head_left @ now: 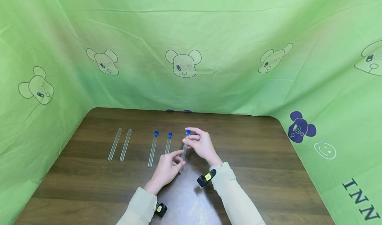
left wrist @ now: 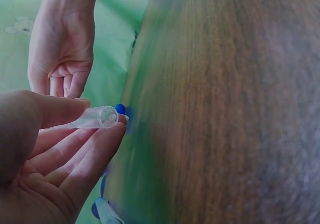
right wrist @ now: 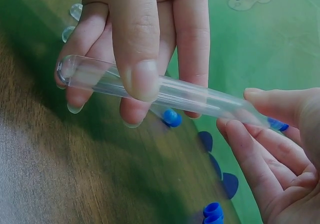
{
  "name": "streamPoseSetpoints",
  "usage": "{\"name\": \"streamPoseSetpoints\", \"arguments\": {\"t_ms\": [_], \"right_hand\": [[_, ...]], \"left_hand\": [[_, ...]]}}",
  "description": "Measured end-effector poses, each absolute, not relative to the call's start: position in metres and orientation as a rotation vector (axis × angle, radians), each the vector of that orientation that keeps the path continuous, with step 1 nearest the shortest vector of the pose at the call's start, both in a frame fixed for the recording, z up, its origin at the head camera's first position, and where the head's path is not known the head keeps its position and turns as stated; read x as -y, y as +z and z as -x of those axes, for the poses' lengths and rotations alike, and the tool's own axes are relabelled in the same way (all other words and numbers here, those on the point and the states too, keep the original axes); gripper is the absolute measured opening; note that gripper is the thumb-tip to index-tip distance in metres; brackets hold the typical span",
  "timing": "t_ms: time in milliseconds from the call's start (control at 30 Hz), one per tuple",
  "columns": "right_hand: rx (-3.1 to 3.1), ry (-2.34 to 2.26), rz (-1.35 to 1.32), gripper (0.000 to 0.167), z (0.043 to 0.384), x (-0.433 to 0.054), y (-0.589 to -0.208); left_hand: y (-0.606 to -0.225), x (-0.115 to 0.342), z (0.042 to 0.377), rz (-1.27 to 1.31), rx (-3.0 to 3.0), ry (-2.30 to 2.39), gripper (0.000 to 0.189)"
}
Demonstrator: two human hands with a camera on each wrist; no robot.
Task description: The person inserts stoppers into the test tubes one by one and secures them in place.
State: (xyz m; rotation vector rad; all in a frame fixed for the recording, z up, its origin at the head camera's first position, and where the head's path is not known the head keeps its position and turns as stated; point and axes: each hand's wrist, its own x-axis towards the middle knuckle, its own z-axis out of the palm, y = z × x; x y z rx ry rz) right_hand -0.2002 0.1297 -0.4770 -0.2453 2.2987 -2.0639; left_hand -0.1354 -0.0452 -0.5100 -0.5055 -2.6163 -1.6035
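A clear test tube point(head_left: 184, 153) with a blue cap point(head_left: 188, 131) is held between both hands, its capped end pointing away from the person. My left hand point(head_left: 165, 169) pinches the lower part, thumb on one side and fingers on the other. Near the cap, my right hand point(head_left: 203, 146) grips the upper part between thumb and fingers. In the right wrist view the tube point(right wrist: 187, 94) slants across, its rounded end beyond the left fingers. Just left of the hands lie two capped tubes, one in full view point(head_left: 153, 150) and one partly hidden point(head_left: 168, 143) by the left hand.
Farther left, two tubes without caps, an outer one point(head_left: 114, 144) and an inner one point(head_left: 125, 145), lie side by side on the brown wooden table point(head_left: 253, 185). Loose blue caps point(right wrist: 213, 213) show in the right wrist view. A green printed curtain point(head_left: 226, 85) surrounds the table's far sides.
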Motion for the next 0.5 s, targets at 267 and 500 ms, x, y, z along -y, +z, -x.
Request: {"name": "streamPoseSetpoints", "arguments": {"t_ms": [267,500], "right_hand": [[-2.291,-2.083,0.236,0.048,0.200,-0.129,-0.479],[-2.297,-2.057,0.263,0.052,0.195,-0.128,-0.469]], "left_hand": [[-0.509,0.045,0.135,0.503,2.613,-1.598,0.041],[-0.508,0.046,0.135,0.484,2.615,-1.616,0.042]]}}
